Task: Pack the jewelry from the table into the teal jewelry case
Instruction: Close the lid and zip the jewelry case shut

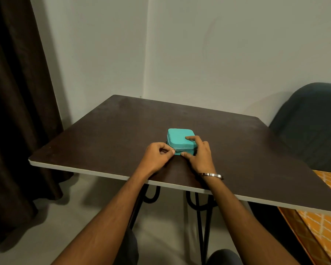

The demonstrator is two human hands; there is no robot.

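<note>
A small square teal jewelry case [178, 137] lies closed on the dark table [107, 134], near its front edge. My left hand [158, 155] pinches the zipper pull at the case's front left corner. My right hand [199, 153] holds the case steady, with the index finger on the lid and the thumb against the front side. A metal bangle [211, 175] circles my right wrist. No loose jewelry shows on the table.
A dark curtain [17, 111] hangs at the left, and a pale wall stands behind the table. A dark chair [311, 123] stands at the right, with an orange patterned cloth [325, 222] below it. Black hairpin legs [201, 217] hold up the table.
</note>
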